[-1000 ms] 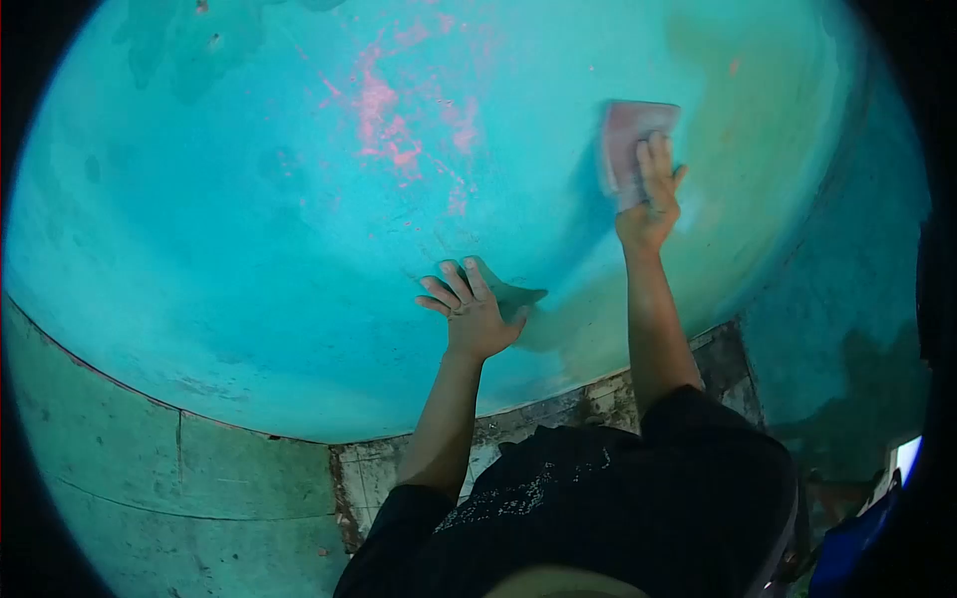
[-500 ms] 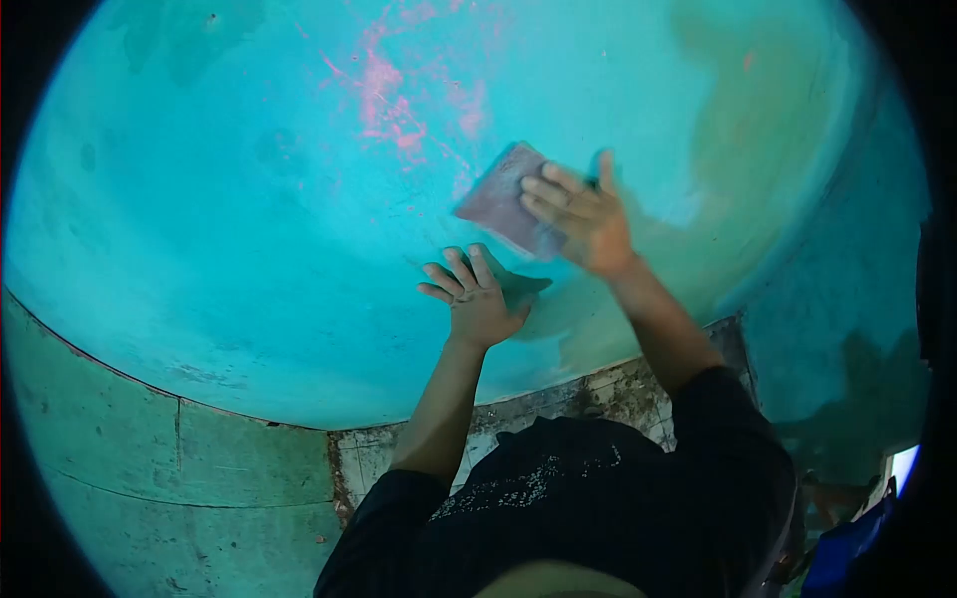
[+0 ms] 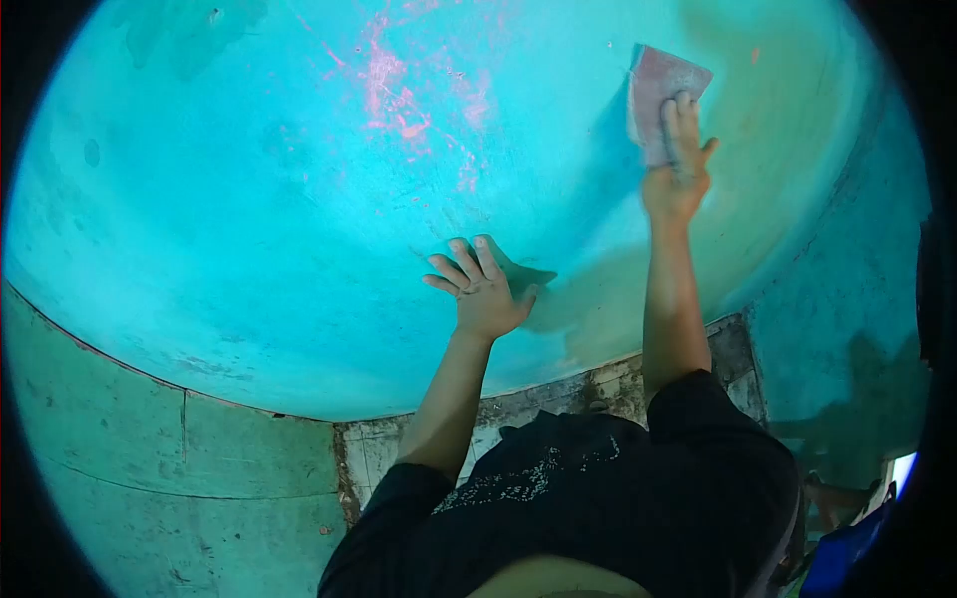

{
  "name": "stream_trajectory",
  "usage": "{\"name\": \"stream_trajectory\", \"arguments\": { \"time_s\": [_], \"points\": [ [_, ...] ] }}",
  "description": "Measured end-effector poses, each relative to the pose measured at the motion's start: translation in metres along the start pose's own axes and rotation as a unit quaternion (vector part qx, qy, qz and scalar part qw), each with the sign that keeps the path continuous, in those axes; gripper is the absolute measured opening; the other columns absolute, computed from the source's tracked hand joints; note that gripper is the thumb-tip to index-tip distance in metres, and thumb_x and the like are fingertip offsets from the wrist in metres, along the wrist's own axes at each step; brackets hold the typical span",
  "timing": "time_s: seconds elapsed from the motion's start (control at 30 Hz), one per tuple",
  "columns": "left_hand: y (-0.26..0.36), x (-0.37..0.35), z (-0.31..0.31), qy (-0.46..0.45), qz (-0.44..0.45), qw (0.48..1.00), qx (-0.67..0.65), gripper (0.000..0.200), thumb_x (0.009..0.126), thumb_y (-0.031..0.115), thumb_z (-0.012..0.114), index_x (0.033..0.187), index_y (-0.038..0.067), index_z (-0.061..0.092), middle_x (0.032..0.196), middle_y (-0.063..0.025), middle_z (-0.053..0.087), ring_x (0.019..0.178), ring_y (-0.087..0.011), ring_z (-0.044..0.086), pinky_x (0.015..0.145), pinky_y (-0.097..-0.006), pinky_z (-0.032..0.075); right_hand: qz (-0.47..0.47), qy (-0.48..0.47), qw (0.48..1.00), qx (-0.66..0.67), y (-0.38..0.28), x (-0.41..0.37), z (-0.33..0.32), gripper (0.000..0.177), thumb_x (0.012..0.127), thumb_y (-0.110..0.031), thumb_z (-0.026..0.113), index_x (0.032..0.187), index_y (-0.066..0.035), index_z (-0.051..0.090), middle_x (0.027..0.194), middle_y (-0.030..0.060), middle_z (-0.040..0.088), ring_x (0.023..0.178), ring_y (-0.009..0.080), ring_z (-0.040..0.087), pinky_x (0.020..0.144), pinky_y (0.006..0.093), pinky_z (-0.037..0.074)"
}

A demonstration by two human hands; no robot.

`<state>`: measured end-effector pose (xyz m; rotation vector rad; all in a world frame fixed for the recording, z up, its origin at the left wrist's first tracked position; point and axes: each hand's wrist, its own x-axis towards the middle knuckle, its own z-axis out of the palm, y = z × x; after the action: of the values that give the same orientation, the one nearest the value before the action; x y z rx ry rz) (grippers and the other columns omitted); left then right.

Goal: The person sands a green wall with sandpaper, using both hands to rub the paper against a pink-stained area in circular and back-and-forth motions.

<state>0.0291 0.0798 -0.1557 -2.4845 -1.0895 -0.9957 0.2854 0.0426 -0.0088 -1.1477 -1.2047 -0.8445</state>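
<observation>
A turquoise surface (image 3: 299, 219) with pink scuffed patches fills most of the view. On its lower middle part my left hand (image 3: 486, 294) lies with fingers spread and nothing in it. Farther up on the right, my right hand (image 3: 682, 164) presses flat on a reddish-brown, worn sheet (image 3: 653, 90), its fingers over the sheet's right side and its thumb apart. The sheet's upper part sticks out beyond the fingertips.
Green panels (image 3: 229, 468) lie at the lower left. A dirty tiled strip (image 3: 608, 384) runs along the surface's lower edge, in front of my dark shirt (image 3: 598, 498). Something blue (image 3: 847, 553) is at the lower right.
My right hand has moved up and to the right with the sheet, from the middle of the surface. My left hand stays in nearly the same place.
</observation>
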Motion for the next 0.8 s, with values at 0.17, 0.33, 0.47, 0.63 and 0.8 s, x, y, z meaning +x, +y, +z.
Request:
{"name": "stream_trajectory", "arguments": {
  "time_s": [0.17,0.33,0.47,0.63,0.8],
  "points": [
    [0.0,0.002,-0.003,-0.026,-0.018,0.999,-0.012,0.137,0.075,0.057,0.077,0.149,-0.008,-0.019,0.148,-0.0415,-0.032,0.125,-0.0662,-0.04,0.088,-0.0827,-0.019,-0.182,-0.197,0.963,0.032,-0.024,-0.032,0.004,0.046,0.08,-0.001,0.059,0.122,-0.016,0.07,0.137,0.0032,0.061,0.135,0.0205,0.051,0.118,0.0637,0.011],
    [-0.004,0.003,0.0,0.002,0.008,1.0,-0.005,0.137,0.075,0.057,0.077,0.15,-0.006,-0.019,0.149,-0.0407,-0.031,0.126,-0.0655,-0.04,0.089,-0.082,-0.02,0.027,0.043,0.998,0.025,0.02,-0.002,0.001,0.048,0.076,-0.002,0.061,0.121,-0.015,0.07,0.138,0.005,0.061,0.134,0.0257,0.052,0.118,0.0624,0.007],
    [-0.002,0.002,-0.004,-0.014,0.004,1.0,-0.002,0.138,0.076,0.056,0.077,0.149,-0.007,-0.021,0.148,-0.0403,-0.033,0.125,-0.0633,-0.042,0.089,-0.0809,-0.021,-0.183,-0.207,0.959,0.066,-0.019,-0.027,-0.004,0.056,0.07,0.005,0.057,0.12,-0.017,0.071,0.134,0.0053,0.063,0.134,0.0227,0.052,0.117,0.065,0.013],
    [0.001,0.0,-0.003,-0.049,-0.036,0.998,-0.014,0.139,0.076,0.055,0.077,0.147,-0.009,-0.023,0.145,-0.0421,-0.035,0.125,-0.0637,-0.042,0.09,-0.0801,-0.022,-0.026,0.048,0.998,-0.011,0.056,0.006,-0.01,0.06,0.072,0.004,0.056,0.128,-0.015,0.066,0.138,0.0044,0.061,0.135,0.0244,0.051,0.119,0.0617,0.011],
    [0.023,0.009,-0.008,-0.076,-0.113,0.988,-0.072,0.138,0.077,0.055,0.077,0.144,-0.013,-0.024,0.143,-0.0456,-0.034,0.126,-0.0658,-0.038,0.093,-0.0794,-0.019,-0.174,-0.199,0.964,0.015,-0.01,-0.021,-0.002,0.055,0.073,0.003,0.058,0.124,-0.017,0.069,0.138,0.0025,0.06,0.135,0.0209,0.05,0.116,0.0634,0.022]
  ]
}}
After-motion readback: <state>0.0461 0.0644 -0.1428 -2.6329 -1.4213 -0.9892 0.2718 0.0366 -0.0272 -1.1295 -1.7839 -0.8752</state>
